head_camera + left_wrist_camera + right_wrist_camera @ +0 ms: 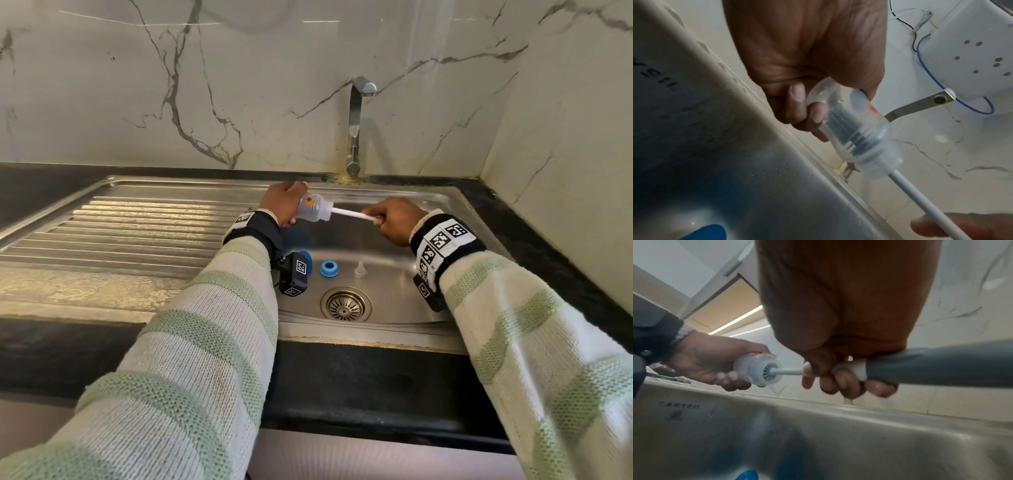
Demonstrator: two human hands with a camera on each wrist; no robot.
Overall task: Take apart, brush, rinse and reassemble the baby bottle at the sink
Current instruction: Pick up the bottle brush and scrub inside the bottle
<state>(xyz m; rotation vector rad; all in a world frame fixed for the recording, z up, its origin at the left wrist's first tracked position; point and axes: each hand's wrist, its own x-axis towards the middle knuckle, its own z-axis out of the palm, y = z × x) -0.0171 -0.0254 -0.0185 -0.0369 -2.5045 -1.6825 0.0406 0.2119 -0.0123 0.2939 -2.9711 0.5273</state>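
My left hand (282, 202) grips the clear baby bottle (313, 207) on its side above the sink (411, 284), mouth facing right. My right hand (394, 219) holds the bottle brush (349, 214) by its handle, and its white rod runs into the bottle's mouth. In the left wrist view the grey bristle head (846, 129) sits inside the bottle (855, 133). The right wrist view shows the bottle's mouth (766, 369) with bristles in it and my fingers (840, 381) curled round the grey and white handle (931, 366). A blue collar ring (329, 268) and a clear teat (360, 269) lie on the sink floor.
A blue cap (306, 262) lies half hidden behind my left wrist camera. The drain strainer (345, 305) is at the front of the basin. The tap (356, 123) rises behind the sink, with no water running. A ribbed drainboard (137, 233) lies to the left.
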